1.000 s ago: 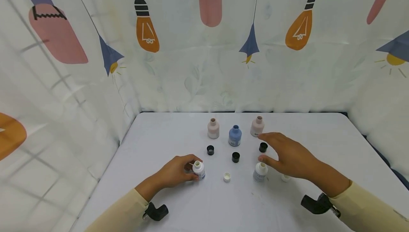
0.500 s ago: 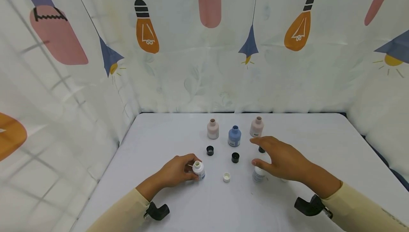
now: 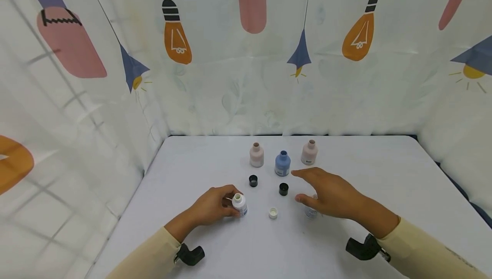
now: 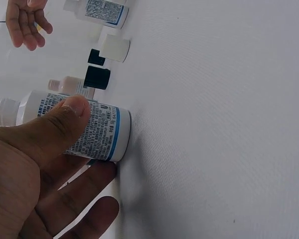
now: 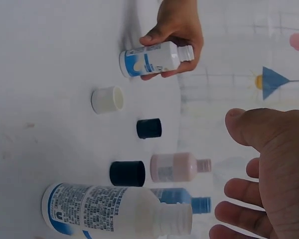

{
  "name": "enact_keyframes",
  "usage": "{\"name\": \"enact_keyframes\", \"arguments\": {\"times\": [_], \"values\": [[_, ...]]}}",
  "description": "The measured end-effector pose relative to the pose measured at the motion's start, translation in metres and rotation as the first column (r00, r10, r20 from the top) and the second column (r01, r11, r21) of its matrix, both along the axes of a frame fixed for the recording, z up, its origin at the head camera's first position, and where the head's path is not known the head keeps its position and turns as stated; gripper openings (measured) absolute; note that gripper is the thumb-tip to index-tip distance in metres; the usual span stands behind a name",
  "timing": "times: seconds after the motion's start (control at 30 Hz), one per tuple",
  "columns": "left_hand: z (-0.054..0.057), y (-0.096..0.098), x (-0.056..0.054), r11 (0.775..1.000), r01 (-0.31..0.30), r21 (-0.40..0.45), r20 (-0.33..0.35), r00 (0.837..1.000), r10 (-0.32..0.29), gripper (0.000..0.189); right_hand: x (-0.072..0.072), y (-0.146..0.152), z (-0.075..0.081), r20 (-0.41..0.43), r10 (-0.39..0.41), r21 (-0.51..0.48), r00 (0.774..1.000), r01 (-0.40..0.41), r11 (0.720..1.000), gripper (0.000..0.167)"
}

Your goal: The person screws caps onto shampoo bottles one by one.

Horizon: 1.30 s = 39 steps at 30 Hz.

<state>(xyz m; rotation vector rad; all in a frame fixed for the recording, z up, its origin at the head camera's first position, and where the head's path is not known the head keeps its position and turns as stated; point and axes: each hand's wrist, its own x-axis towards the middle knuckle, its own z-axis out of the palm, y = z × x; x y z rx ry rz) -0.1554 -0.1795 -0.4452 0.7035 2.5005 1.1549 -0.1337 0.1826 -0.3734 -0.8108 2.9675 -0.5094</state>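
Note:
My left hand [image 3: 211, 207] grips a small white uncapped bottle [image 3: 240, 206] between thumb and fingers. It stands nearly upright, its base right at the tabletop; in the left wrist view my thumb lies across its printed label [image 4: 102, 129]. My right hand [image 3: 334, 193] hovers with thumb and fingers spread and holds nothing. Below it, a second white uncapped bottle [image 5: 99, 209] is mostly covered in the head view. Between the hands lies a white cap [image 3: 273, 213], with a black cap [image 3: 283, 189] farther back and another black cap [image 3: 253, 180] to its left.
Toward the back of the white table [image 3: 203, 159] stand a pink bottle [image 3: 256, 156], a blue bottle [image 3: 282, 164] and another pink bottle [image 3: 309, 153], all uncapped. A patterned curtain [image 3: 246, 86] hangs behind the table and along its left side.
My right hand has moved left, now covering most of the second white bottle and hiding a black cap and a white cap seen earlier. My left hand keeps its grip in place.

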Motion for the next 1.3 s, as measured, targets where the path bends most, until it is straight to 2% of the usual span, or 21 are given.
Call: {"name": "enact_keyframes", "arguments": {"times": [0.13, 0.47, 0.67, 0.8, 1.03, 1.3], "values": [[-0.001, -0.001, -0.001, 1.0, -0.001, 0.016, 0.008, 1.0, 0.001, 0.043, 0.0, -0.007, -0.001, 0.008, -0.001, 0.008, 1.0, 0.001, 1.0, 0.068], [0.0, 0.0, 0.001, 1.0, -0.001, 0.019, 0.003, 1.0, 0.001, 0.042, 0.002, -0.019, -0.002, -0.046, 0.06, 0.005, 0.997, -0.06, 0.998, 0.063], [0.001, 0.0, 0.002, 1.0, -0.009, -0.006, -0.021, 1.0, 0.008, 0.042, 0.003, -0.027, -0.005, -0.024, 0.047, 0.019, 0.999, -0.047, 0.999, 0.063], [0.002, 0.0, 0.003, 1.0, -0.02, -0.016, -0.011, 1.0, 0.02, 0.042, 0.004, -0.033, -0.006, 0.001, 0.033, 0.017, 0.999, -0.033, 0.999, 0.063], [0.001, 0.0, 0.004, 1.0, -0.024, 0.004, 0.009, 1.0, 0.024, 0.042, 0.006, -0.042, -0.009, 0.026, 0.074, -0.007, 0.997, -0.074, 0.997, 0.061], [0.001, 0.001, 0.004, 1.0, -0.026, -0.017, -0.03, 0.999, 0.025, 0.041, 0.006, -0.052, -0.015, 0.056, 0.111, -0.023, 0.992, -0.11, 0.994, 0.059]]}}
